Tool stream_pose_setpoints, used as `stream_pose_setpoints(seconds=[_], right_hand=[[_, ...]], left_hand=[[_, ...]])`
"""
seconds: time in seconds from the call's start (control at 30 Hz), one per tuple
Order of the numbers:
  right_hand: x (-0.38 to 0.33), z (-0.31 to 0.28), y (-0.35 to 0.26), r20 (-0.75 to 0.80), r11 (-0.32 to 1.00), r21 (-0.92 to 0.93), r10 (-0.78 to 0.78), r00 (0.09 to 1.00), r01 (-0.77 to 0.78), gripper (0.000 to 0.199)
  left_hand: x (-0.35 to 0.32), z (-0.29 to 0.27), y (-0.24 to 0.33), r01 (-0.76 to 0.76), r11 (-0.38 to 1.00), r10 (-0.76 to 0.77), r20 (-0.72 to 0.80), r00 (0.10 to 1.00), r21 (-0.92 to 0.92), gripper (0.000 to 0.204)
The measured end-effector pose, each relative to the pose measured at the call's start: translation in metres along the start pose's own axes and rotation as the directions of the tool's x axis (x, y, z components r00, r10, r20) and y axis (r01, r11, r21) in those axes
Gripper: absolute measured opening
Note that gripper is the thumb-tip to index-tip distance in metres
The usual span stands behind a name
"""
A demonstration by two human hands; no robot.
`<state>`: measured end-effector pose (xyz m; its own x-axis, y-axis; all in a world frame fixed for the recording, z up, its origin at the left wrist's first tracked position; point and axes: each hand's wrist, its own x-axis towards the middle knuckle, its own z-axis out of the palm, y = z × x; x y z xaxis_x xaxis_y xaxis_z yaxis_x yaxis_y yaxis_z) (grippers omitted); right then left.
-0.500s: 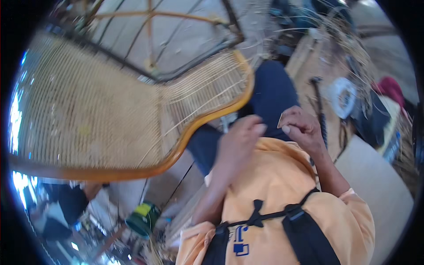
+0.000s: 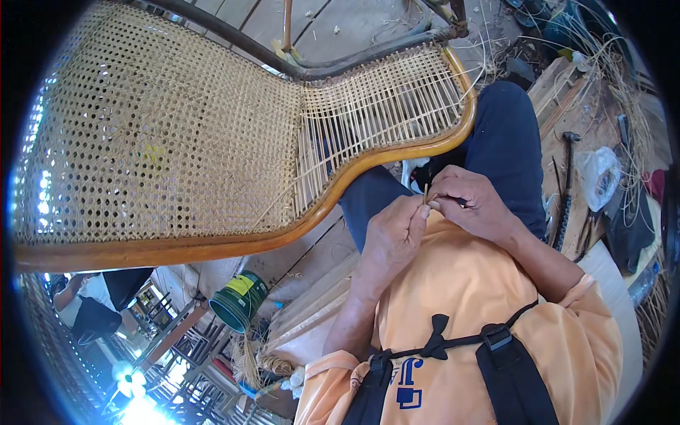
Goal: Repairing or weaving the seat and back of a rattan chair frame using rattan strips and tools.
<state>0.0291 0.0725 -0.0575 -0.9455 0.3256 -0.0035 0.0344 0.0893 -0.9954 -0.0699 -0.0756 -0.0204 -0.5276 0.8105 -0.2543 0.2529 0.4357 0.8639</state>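
In front of my waist, my left hand (image 2: 398,228) and my right hand (image 2: 473,202) meet with thumbs and fingers pinched together. Between their fingertips a short, thin, light strip (image 2: 426,191) sticks up, apparently cane; the rest of it is hidden. Just beyond the hands lies a chair with a bent, varnished wooden rim (image 2: 333,185). Its long panel (image 2: 163,134) is closely woven cane with small holes. On the shorter section (image 2: 382,99), the strands are more open, and several loose ends stick out near the rim.
A green bucket (image 2: 239,301) stands at lower left, near bundled fibres (image 2: 248,354). On the right, a board holds a dark long-handled tool (image 2: 567,191) and a clear plastic bag (image 2: 601,177). Loose cane strands (image 2: 630,85) lie tangled at upper right. Another person (image 2: 88,297) is at far left.
My hands were apart and have come together at the fingertips, around the thin strip. The view has shifted, so the chair appears farther right.
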Motion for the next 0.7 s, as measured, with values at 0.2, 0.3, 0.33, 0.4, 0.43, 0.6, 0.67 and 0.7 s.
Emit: stream_pose_setpoints(seconds=[0.2,0.3,0.33,0.4,0.43,0.6,0.67,0.7], right_hand=[[0.013,-0.007,0.017,0.276,0.994,0.050,0.076,0.958,-0.093,0.010],[0.019,-0.009,0.019,0.355,0.995,-0.053,0.102,0.929,-0.089,0.013],[0.023,-0.011,0.013,0.319,0.971,-0.113,0.235,0.918,-0.209,0.014],[0.025,-0.012,0.014,0.266,0.928,-0.165,0.367,0.891,-0.333,0.015],[0.026,-0.010,0.019,0.279,0.962,-0.151,0.261,0.924,-0.227,0.016],[0.038,-0.006,0.025,0.421,0.982,-0.183,0.113,0.900,-0.038,0.016],[0.052,0.004,0.018,0.428,0.980,-0.190,0.137,0.893,-0.059,0.015],[0.061,0.011,0.022,0.423,0.979,-0.190,0.144,0.895,-0.068,0.015]], left_hand=[[0.010,-0.012,-0.011,-0.238,0.873,0.207,0.119,0.971,0.426,0.005],[0.016,-0.010,-0.019,-0.277,0.856,0.237,0.146,0.961,0.437,0.006],[0.019,-0.010,-0.023,-0.284,0.840,0.244,0.145,0.959,0.462,0.009],[0.025,-0.010,-0.025,-0.297,0.823,0.253,0.155,0.955,0.484,0.013],[0.028,-0.012,-0.022,-0.303,0.820,0.239,0.190,0.952,0.485,0.013],[0.027,-0.033,-0.016,-0.317,0.771,0.189,0.276,0.942,0.552,0.011],[0.018,-0.046,-0.019,-0.242,0.794,0.146,0.211,0.967,0.558,0.018],[0.017,-0.057,-0.004,-0.131,0.783,0.083,0.106,0.991,0.608,0.026]])
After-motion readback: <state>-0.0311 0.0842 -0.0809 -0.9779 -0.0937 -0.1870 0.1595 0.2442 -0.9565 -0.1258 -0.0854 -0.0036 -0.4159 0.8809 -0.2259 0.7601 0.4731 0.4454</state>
